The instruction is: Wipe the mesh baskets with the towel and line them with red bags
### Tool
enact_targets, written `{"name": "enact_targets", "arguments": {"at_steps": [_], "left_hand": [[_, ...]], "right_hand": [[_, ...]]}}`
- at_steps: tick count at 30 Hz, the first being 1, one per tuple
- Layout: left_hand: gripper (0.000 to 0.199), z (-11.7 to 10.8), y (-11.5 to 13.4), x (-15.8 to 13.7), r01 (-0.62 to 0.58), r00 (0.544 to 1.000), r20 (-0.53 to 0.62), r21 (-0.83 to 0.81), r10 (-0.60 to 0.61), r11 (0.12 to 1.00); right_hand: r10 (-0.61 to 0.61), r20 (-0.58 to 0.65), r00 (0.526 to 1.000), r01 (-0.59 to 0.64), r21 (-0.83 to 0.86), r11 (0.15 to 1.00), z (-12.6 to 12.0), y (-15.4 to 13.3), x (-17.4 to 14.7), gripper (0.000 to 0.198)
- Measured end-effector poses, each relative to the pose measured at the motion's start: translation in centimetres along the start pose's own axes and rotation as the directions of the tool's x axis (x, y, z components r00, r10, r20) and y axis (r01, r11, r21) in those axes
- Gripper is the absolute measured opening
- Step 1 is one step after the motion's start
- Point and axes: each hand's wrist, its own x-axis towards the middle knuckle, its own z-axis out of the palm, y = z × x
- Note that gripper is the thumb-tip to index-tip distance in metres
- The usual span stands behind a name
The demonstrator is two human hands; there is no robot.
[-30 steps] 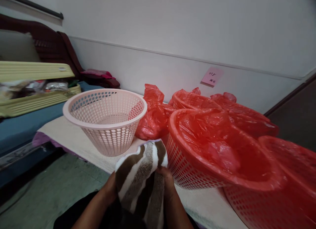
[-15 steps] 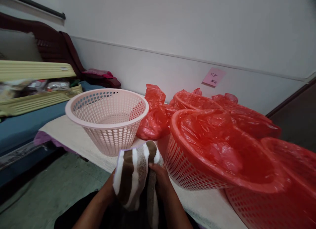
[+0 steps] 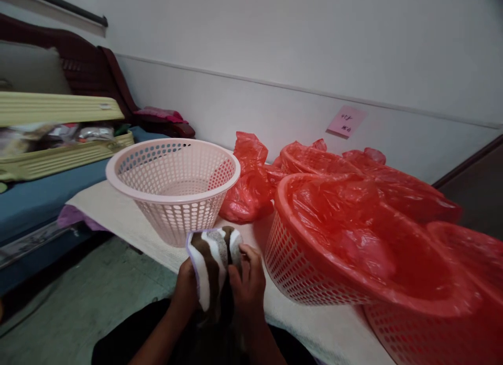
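The left hand [image 3: 187,282] was curled closed along the left side of a striped cloth [image 3: 210,255], its fingers mostly hidden behind the fabric. The right hand [image 3: 250,281] was partly open at the cloth's right side, fingers bent and fingertips touching the pile near its upper right corner; how firmly it pinched could not be told. The cloth, banded in white, brown and grey with a thin lilac hem, was bunched and raised over the person's dark-clothed lap, beside the near edge of the tabletop [image 3: 286,315].

Behind the cloth, toward the left end of the tabletop, 1 pale pink basket [image 3: 173,198] stood upright, with bare mesh inside. Purple fabric [image 3: 78,218] hung at the left corner. Just right of that basket sat a bunched red plastic bag [image 3: 247,197]. Farther right, a large perforated basket [image 3: 306,268] was covered and lined with red plastic film [image 3: 334,213]; other red, film-covered baskets [image 3: 404,325] crowded around it, 1 of them cut off at the picture's right border.

Beyond the far edge, a pink note [image 3: 346,121] with handwriting was on the white wall [image 3: 267,34]. Left of the tabletop, an open pale yellow case [image 3: 58,109] holding packets lay on a blue mattress [image 3: 51,184].
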Motion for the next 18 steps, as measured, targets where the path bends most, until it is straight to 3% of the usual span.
{"name": "enact_targets", "arguments": {"at_steps": [4, 8, 13, 15, 18], "left_hand": [[0.014, 0.2, 0.1, 0.0, -0.113, 0.992, 0.076, 0.112, 0.105, 0.987], [0.009, 0.2, -0.9, 0.2, -0.167, 0.981, 0.128, 0.172, 0.146, 0.971], [0.012, 0.3, -2.2, 0.4, -0.183, 0.971, 0.192, 0.190, 0.146, 0.965], [0.013, 0.6, -2.2, 0.3, -0.189, 0.967, 0.208, 0.197, 0.147, 0.962], [0.009, 1.0, -1.6, 0.0, -0.189, 0.969, 0.196, 0.216, 0.147, 0.958]], "right_hand": [[-0.203, 0.100, 0.974, 0.214, -0.117, 0.970, 0.2, -0.8, -0.7, 0.052], [-0.185, 0.156, 0.970, 0.212, -0.178, 0.961, -0.2, -0.7, -0.5, 0.058], [-0.168, 0.300, 0.939, 0.207, -0.106, 0.972, 0.4, -1.1, -1.3, 0.073], [-0.153, 0.340, 0.928, 0.192, -0.086, 0.978, 0.8, -1.2, -1.6, 0.066], [-0.131, 0.310, 0.942, 0.148, -0.033, 0.988, 1.1, -1.1, -1.4, 0.034]]}}
